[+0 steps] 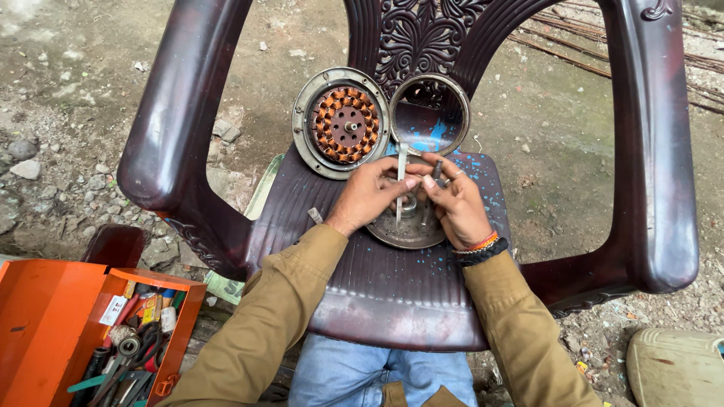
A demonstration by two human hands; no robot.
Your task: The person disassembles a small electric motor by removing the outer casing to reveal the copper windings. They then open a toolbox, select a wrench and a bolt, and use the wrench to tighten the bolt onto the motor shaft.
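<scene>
My left hand [369,192] pinches flat grey metal tool [401,181], upright | right hand [456,202] grips dark bolt [437,170] | round grey metal cover [407,226] just beneath both.

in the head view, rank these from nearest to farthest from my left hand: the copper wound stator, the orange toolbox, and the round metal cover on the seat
From the left hand:
1. Round metal cover, on the seat right under the hand.
2. Copper wound stator, propped against the chair back, above the hand.
3. Orange toolbox, on the ground at lower left.

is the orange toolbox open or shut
Open. The orange toolbox has its lid swung back, and its tray of tools lies exposed beside the chair.
</scene>
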